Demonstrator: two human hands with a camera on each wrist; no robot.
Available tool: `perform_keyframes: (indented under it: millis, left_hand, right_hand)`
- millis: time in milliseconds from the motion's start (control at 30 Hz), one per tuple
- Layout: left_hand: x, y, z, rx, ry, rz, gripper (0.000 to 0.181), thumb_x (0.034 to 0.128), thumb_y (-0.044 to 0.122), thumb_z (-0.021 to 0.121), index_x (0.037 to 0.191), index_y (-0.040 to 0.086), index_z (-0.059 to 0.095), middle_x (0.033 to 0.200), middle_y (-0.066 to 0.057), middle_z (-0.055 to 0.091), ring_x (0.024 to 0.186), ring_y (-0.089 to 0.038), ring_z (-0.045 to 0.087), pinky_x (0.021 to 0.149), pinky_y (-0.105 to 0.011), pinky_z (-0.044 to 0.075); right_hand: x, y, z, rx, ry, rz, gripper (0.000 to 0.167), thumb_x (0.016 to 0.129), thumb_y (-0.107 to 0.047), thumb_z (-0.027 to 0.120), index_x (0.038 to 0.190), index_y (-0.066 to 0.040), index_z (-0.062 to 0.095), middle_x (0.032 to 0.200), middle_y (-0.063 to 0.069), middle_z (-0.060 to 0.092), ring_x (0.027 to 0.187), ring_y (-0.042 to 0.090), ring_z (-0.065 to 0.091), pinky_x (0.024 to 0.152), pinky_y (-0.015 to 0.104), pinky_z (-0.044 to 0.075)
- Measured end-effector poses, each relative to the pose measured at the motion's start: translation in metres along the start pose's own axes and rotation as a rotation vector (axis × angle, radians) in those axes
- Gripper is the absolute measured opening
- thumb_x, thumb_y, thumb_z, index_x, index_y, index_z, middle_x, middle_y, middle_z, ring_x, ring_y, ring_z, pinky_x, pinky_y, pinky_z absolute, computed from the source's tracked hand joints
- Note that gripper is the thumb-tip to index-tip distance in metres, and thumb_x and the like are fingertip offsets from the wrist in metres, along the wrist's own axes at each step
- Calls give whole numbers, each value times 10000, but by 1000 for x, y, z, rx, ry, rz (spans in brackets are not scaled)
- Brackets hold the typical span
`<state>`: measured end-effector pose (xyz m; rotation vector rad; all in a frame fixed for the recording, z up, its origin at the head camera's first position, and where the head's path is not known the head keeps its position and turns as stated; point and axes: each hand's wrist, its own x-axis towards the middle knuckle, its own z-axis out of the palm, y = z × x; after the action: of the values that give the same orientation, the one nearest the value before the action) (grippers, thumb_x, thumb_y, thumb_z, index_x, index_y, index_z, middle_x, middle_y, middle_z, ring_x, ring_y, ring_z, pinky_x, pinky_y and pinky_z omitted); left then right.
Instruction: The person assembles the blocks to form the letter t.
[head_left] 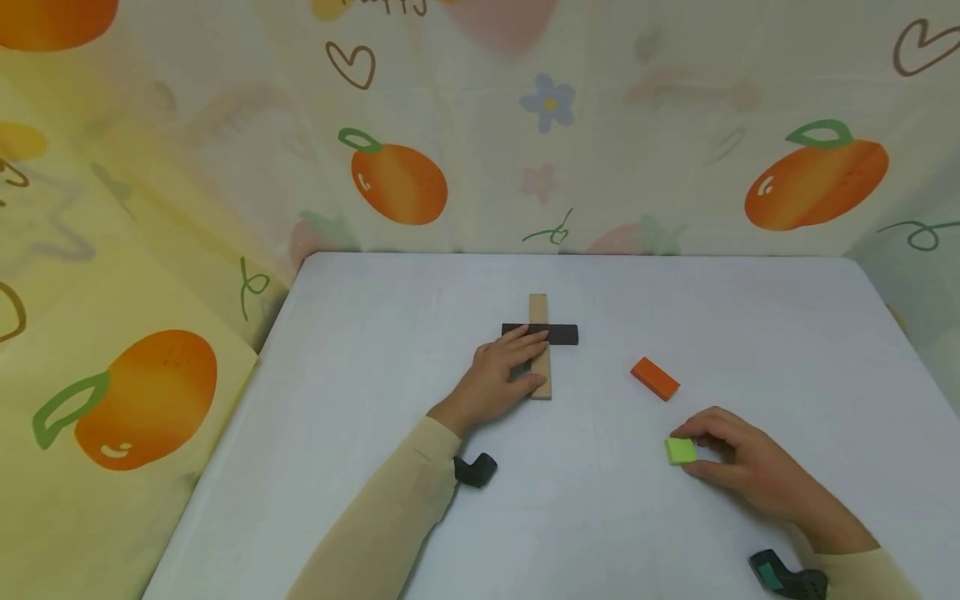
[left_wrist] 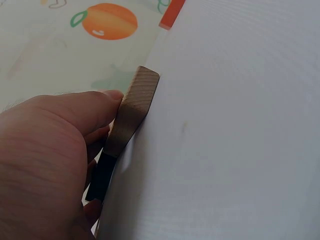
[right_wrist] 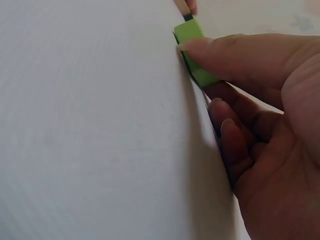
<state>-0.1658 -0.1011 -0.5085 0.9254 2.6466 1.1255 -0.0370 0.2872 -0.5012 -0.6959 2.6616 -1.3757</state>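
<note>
Two hands are at work over the white table (head_left: 600, 517). The right hand (head_left: 757, 467) pinches a lime-green block (head_left: 681, 451) between thumb and fingertips, the fingers parted only by the block's width. The block sits right at the fingertips, on the side facing the left hand (head_left: 491, 379); whether it touches the table is unclear. In the right wrist view the thumb presses on the block's broad face, while other fingers curl in behind.

The left hand's fingers are stretched out and slightly spread, laid over the left half of a dark block (head_left: 564, 335). Its thumb touches the long side of a natural wood piece (head_left: 543, 362). The dark block lies crosswise on the wood, which shows both above and below it; whether that wood is one strip or two cannot be told.

An orange block (head_left: 656, 379) lies at a slant on the table, near the green block but farther from the person, with neither hand touching it. A fruit-printed cloth (head_left: 637, 167) hangs behind the table.
</note>
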Motion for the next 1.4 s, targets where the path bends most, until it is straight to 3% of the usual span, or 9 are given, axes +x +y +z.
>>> perform_keyframes:
  millis: [333,767,1400]
  left_hand:
    - [0,0,0,9,-1,0,568,1083,295,729,1589,92,572,1693,71,441,1621,-145,224,1226,-561,206]
    - [1,-1,1,6,3,3,569,1079,283,737,1587,86,573,1690,71,445,1619,-134,223,1222,-550,211]
    - [0,-2,1,19,8,9,557,1078,289,737,1576,90,588,1679,64,463,1613,-146,248,1220,-546,223]
  right_hand:
    - [15,-15,13,-4,59,-56,450,847,98,889,1210,-135,758,1155,-4,693,981,118,633,877,141,492]
    - [49,-36,44,-10,-32,-79,342,915,-64,899,1209,-158,753,1122,-96,677,946,169,616,839,241,523]
    - [93,-58,88,-88,-70,-30,307,930,-86,889,1194,-139,740,1073,-120,632,957,134,590,865,328,531]
